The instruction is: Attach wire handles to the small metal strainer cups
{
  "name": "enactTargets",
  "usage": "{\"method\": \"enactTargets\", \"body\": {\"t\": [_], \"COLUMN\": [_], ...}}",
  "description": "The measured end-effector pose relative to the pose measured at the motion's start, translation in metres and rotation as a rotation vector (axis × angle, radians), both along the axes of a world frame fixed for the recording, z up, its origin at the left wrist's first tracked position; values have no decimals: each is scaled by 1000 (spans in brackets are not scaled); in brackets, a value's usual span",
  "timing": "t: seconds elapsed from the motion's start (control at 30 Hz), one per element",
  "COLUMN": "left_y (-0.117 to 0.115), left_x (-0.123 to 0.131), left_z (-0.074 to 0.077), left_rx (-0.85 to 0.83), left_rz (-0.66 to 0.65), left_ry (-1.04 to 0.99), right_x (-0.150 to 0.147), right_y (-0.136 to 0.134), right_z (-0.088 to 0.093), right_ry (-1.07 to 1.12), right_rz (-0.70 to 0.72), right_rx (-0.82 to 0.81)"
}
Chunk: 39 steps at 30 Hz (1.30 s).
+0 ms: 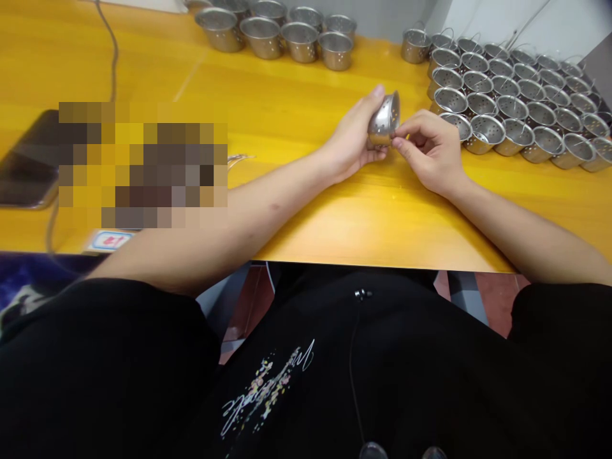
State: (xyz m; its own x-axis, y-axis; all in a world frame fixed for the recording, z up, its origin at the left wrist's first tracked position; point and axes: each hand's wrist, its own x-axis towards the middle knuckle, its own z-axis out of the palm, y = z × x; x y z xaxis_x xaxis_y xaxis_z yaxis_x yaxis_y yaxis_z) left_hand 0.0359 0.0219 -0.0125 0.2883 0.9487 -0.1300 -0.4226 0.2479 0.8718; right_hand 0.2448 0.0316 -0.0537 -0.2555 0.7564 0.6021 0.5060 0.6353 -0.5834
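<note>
My left hand [352,141] is wrapped round a small perforated metal strainer cup [382,124], held tilted on its side above the table with its mouth turned to the right. My right hand [433,153] is closed in a pinch at the lower part of the cup's rim. Whatever lies between those fingertips is too small to make out. Several thin wire pieces [241,159] lie on the table to the left, partly hidden by my left forearm.
Several cups without visible handles [299,43] stand at the back. To the right are rows of cups with wire handles [507,115]. A dark phone-like device [33,162] lies at the left of the yellow table [363,220], near a cable [115,57]. A pixelated patch hides part of the left side.
</note>
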Motion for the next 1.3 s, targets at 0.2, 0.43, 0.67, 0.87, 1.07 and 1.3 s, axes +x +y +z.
{"method": "enactTargets", "body": {"t": [0.2,0.43,0.67,0.87,1.07,1.3], "left_y": [4,-1,-6,-3,5,5], "left_x": [2,4,3,4,4,4], "left_z": [-6,2,4,-2,-10,-12], "left_rx": [61,59,81,65,97,134], "left_rz": [14,28,-74,-34,36,14], "left_ry": [62,141,73,62,82,102], "right_x": [0,-3,-1,3,2,0], "right_y": [0,0,7,11,3,-11], "right_z": [-2,9,6,4,-2,5], "right_ry": [38,224,226,108,117,-17], "right_rz": [43,-20,-2,38,2,64], "right_rx": [-3,-83,-132,-120,3,-13]}}
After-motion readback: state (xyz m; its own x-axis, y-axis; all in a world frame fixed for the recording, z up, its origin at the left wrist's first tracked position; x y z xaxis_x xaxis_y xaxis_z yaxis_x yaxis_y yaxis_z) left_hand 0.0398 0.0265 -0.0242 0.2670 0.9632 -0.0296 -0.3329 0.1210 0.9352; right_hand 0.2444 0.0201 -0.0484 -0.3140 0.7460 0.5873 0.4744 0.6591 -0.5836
